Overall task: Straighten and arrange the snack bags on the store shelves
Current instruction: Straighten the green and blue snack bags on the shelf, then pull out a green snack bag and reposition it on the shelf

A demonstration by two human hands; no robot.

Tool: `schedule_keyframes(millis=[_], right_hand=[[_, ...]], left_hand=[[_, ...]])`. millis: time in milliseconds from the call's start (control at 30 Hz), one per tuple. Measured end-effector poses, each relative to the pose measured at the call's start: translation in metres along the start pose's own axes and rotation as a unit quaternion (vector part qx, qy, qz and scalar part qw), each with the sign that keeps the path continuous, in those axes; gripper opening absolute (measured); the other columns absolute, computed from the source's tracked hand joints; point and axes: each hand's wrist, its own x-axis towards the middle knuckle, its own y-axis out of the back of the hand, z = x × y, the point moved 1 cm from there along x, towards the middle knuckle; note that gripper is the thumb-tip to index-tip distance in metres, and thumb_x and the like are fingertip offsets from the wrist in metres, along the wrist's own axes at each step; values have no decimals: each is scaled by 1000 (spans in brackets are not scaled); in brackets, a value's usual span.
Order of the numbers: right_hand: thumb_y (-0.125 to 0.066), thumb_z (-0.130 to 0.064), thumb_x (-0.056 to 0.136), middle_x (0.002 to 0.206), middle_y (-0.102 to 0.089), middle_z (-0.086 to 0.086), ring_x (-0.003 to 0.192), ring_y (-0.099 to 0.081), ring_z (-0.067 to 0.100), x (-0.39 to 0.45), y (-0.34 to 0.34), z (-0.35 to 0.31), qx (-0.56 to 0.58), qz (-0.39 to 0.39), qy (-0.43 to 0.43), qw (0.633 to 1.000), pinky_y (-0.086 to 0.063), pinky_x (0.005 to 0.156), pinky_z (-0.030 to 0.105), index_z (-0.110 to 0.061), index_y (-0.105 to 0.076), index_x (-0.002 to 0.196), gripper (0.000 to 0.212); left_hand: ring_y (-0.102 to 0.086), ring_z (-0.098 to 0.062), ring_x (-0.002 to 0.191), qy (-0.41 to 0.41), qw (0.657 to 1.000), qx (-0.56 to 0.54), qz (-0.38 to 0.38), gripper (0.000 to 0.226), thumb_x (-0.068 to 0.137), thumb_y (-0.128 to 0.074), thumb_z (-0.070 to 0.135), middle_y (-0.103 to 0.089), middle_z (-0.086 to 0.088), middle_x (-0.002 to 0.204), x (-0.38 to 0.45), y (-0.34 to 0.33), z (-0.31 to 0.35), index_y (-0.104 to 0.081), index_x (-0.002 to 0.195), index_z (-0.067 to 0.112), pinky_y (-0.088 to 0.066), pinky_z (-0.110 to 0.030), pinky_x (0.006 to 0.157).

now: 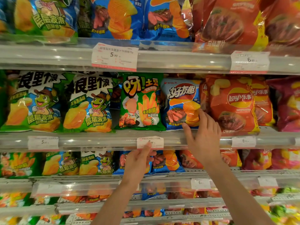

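Middle shelf (100, 141), left to right along its front edge: two green-and-white wave-chip bags (34, 103) with a cartoon turtle, upright and side by side; a green fries bag (140, 101), upright, just beside them; a blue steak-chip bag (181, 103), upright, touching the fries bag; then a red Lay's bag (233, 104) with more red bags behind it, and a purple bag (290, 104) at the right end. Left hand (138, 161) is raised below the shelf's front rail, thumb tip on the small white price tag (150, 142) clipped there under the fries bag, other fingers loosely curled behind it; whether they pinch the tag cannot be told. Right hand (203, 135) is spread wide, fingertips on the lower right of the blue steak-chip bag, thumb touching its bottom edge at the shelf front. Upper shelf carries more turtle, blue steak and red bags above a larger price tag (114, 56). Lower shelves hold the same kinds of bags, blurred toward the bottom.
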Motion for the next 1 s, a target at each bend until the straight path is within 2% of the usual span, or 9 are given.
schedule_keyframes(millis=[67, 200, 333, 433, 533, 600, 733, 800, 1000], right_hand=[[-38, -65, 96, 156, -41, 17, 147, -33, 35, -13, 1, 2, -5, -14, -5, 1000, -23, 121, 57, -10, -35, 152, 79], [-37, -66, 95, 167, -17, 16, 157, -9, 30, -46, 0, 5, 10, -29, 4, 1000, -12, 125, 55, -12, -30, 157, 82], [-43, -62, 95, 170, -7, 10, 158, -3, 25, -83, 1, 2, 63, -59, 4, 996, -18, 124, 51, -18, -26, 159, 79], [-47, -64, 97, 170, 1, -10, 157, 3, 10, -109, 7, -2, 135, -119, -12, 984, -16, 124, 43, -33, -14, 160, 78], [-50, -63, 92, 166, -10, -25, 154, -8, 1, -128, 16, -1, 192, -172, -67, 964, -23, 124, 38, -44, -12, 158, 78], [-51, -64, 91, 163, -24, -22, 150, -25, 6, -137, 19, 3, 215, -199, -94, 951, -33, 120, 42, -46, -15, 157, 77], [-50, -65, 88, 156, -40, -15, 141, -42, 9, -139, 26, 5, 242, -222, -135, 935, -41, 115, 43, -40, -23, 156, 78], [-49, -66, 86, 151, -46, -11, 135, -47, 10, -135, 31, 3, 245, -225, -140, 933, -43, 111, 39, -37, -26, 155, 79], [-51, -69, 84, 140, -54, -11, 125, -54, 8, -120, 40, -6, 250, -204, -143, 936, -45, 105, 33, -36, -32, 153, 79]], left_hand=[[-73, -7, 84, -16, 998, 54, -24, 35, 97, -58, 47, -80, 5, 91, -1, 6, 0, -77, 102, 18, -62, -33, 83], [-70, 0, 96, -85, 984, 140, -63, 35, 97, -54, 48, -72, 12, 108, -13, 21, 1, -66, 121, 25, -53, -9, 75], [-55, 2, 122, -188, 943, 270, -44, 40, 91, -42, 75, -54, 43, 120, -22, 35, -7, -55, 122, 54, -45, -20, 102], [-40, 14, 131, -202, 937, 284, -27, 39, 90, -45, 69, -41, 52, 128, -34, 38, -12, -47, 127, 56, -36, -19, 111], [-34, 11, 139, -183, 942, 280, -9, 54, 92, -48, 69, -43, 30, 147, -49, 39, -18, -48, 140, 45, -32, -29, 120], [-35, 13, 137, -175, 945, 277, -5, 57, 89, -49, 68, -44, 24, 149, -56, 38, -18, -47, 142, 44, -28, -18, 115], [-48, 2, 133, -200, 944, 262, -5, 52, 90, -53, 66, -51, 28, 136, -62, 39, -10, -48, 138, 48, -43, -28, 111], [-54, 6, 121, -219, 943, 250, 6, 45, 89, -55, 61, -53, 24, 129, -63, 38, 2, -48, 132, 50, -48, -22, 102], [-60, -6, 116, -303, 913, 265, 62, 60, 92, -49, 67, -56, 7, 130, -47, 41, 48, -53, 139, 30, -54, -22, 92]])
